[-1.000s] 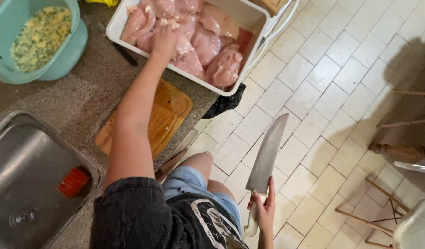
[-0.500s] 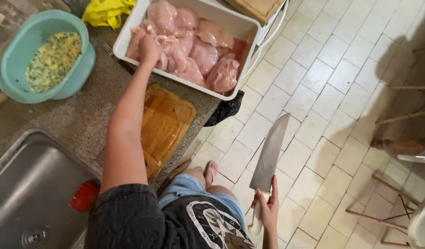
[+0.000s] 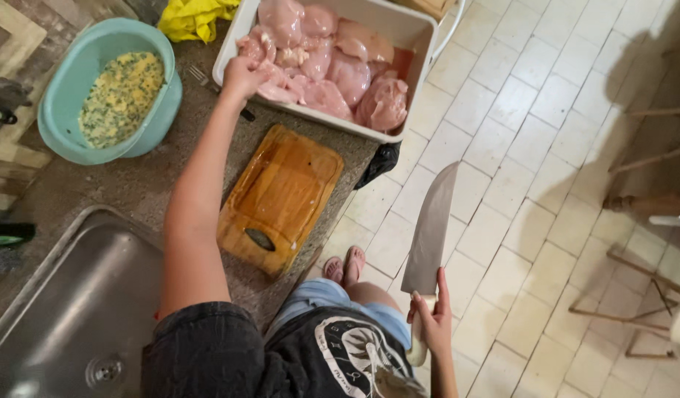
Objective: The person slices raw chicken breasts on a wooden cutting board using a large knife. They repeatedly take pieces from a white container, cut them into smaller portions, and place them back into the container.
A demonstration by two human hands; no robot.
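My left hand [image 3: 243,76] reaches into a white rectangular tub [image 3: 417,44] at the counter's far edge and grips a raw pink chicken piece [image 3: 270,90] at the tub's near left corner. More raw chicken [image 3: 347,70] fills the tub. My right hand [image 3: 431,318] hangs beside my hip, closed around the pale handle of a large chef's knife [image 3: 431,230] whose broad blade points up and away over the floor. A wet wooden cutting board [image 3: 281,195] lies bare on the counter between the tub and me.
A teal bowl [image 3: 74,81] of chopped yellow-green mixture sits at the left. A steel sink [image 3: 67,309] is at the lower left. A yellow cloth [image 3: 196,16] lies behind the bowl, a fork [image 3: 200,74] beside the tub. Tiled floor and wooden furniture legs [image 3: 642,199] lie to the right.
My left hand has drawn back from the middle of the tub to its near left corner and closed on a chicken piece. The knife stays held at my right side.
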